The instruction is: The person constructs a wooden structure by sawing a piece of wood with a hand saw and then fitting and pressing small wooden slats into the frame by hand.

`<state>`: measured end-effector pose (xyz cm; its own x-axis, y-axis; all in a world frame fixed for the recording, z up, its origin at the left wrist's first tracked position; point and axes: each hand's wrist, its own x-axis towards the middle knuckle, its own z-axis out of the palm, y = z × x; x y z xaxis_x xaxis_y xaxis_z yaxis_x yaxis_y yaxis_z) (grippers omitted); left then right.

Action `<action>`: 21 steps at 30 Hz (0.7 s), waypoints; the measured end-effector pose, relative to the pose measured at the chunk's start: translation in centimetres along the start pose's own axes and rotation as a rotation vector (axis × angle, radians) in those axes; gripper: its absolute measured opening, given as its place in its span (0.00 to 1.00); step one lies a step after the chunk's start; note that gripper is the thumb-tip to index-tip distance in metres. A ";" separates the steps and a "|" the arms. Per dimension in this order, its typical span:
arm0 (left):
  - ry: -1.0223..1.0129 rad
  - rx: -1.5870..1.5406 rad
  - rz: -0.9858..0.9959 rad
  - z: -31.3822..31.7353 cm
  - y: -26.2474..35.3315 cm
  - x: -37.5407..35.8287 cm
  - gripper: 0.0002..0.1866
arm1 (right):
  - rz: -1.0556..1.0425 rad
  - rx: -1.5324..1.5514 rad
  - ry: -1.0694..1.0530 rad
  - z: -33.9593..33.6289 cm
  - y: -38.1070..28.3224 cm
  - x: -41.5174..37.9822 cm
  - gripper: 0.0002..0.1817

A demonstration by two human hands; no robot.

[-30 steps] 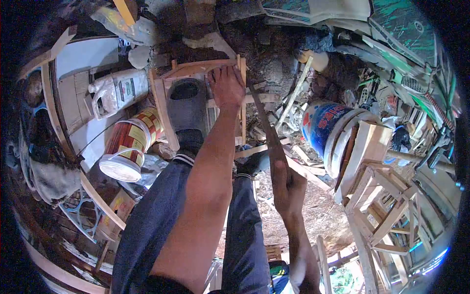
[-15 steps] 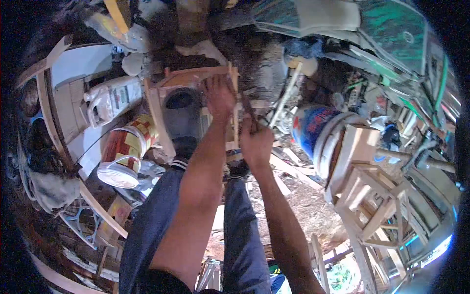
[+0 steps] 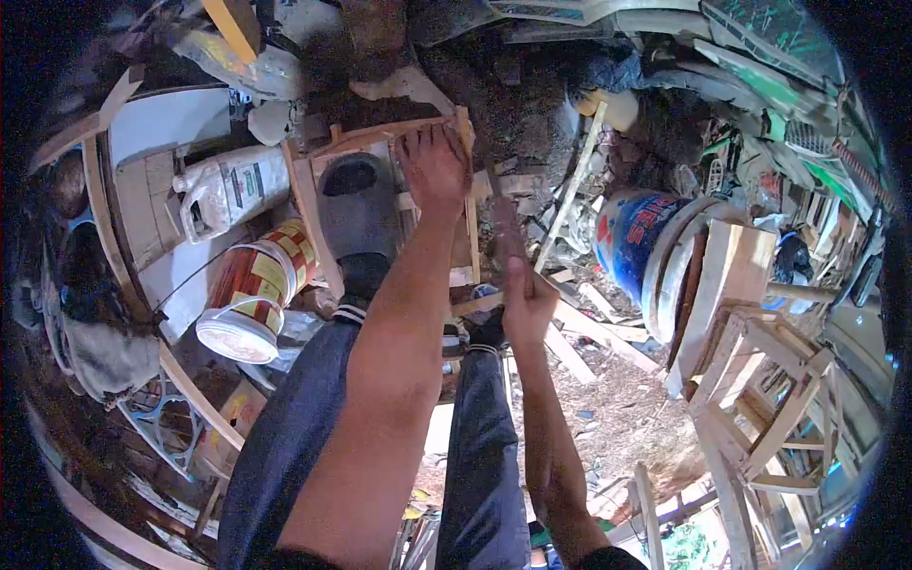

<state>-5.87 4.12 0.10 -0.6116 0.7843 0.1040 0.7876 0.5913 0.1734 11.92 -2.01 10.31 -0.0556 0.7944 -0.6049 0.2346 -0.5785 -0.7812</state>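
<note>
My left hand (image 3: 438, 173) lies with fingers stretched over the far corner of a wooden frame (image 3: 302, 209), pressing against its right side. A foot in a dark grey slipper (image 3: 358, 211) is planted on this frame just left of the hand. To the right, my right hand (image 3: 529, 306) is closed round the near end of a long, narrow, brownish blade-like tool (image 3: 507, 228). It points away from me, next to the frame's right rail (image 3: 472, 218); its exact kind is blurred.
On the left are a white jug (image 3: 233, 193) and a red-and-yellow bucket (image 3: 252, 290). A blue bucket (image 3: 627, 233), a wood block (image 3: 736, 275) and a wooden stool frame (image 3: 760, 399) stand at right. Wood offcuts (image 3: 598, 328) and shavings litter the ground.
My right hand has drawn the tool back toward me and to the right, away from the frame's rail. The left hand stays on the frame's corner. The view has shifted slightly.
</note>
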 end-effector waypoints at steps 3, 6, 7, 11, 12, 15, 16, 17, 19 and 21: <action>-0.015 0.016 0.038 0.5 -0.4 -0.3 0.16 | 0.072 -0.359 -0.032 -2.1 -7.6 -1.9 0.23; -0.013 0.033 -0.001 -0.3 0.3 -0.1 0.17 | 0.042 -0.405 -0.094 -3.9 -12.0 -4.1 0.22; -0.008 0.028 -0.005 -0.5 0.4 0.1 0.17 | 0.020 -0.414 -0.130 -4.6 -12.5 -4.6 0.22; -0.017 -0.062 -0.021 0.2 0.0 0.1 0.17 | 0.122 -0.484 -0.241 -5.8 -12.5 -6.7 0.23; -0.048 -0.058 -0.022 0.5 -0.1 0.1 0.17 | 0.155 -0.496 -0.196 -5.5 -12.4 -7.2 0.22; -0.013 0.081 -0.010 0.7 -0.1 -0.2 0.18 | 0.135 -0.560 -0.151 -4.5 -13.1 -7.7 0.21; -0.014 0.082 -0.012 0.7 -0.2 -0.2 0.18 | 0.085 -0.615 -0.150 -4.3 -13.4 -7.8 0.20; -0.018 0.061 -0.011 0.5 -0.1 -0.2 0.18 | 0.084 -0.619 -0.150 -4.1 -13.6 -7.8 0.20; -0.019 0.033 -0.020 0.0 0.0 0.0 0.18 | 0.026 -0.652 -0.129 -4.0 -14.1 -7.7 0.19; -0.064 0.021 -0.032 -0.1 0.2 0.2 0.17 | 0.082 -0.662 -0.156 -4.3 -13.9 -7.6 0.19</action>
<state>-5.89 4.37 0.24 -0.6309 0.7750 0.0358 0.7697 0.6194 0.1548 13.24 0.78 26.47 -0.1397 0.6880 -0.7121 0.7850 -0.3614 -0.5031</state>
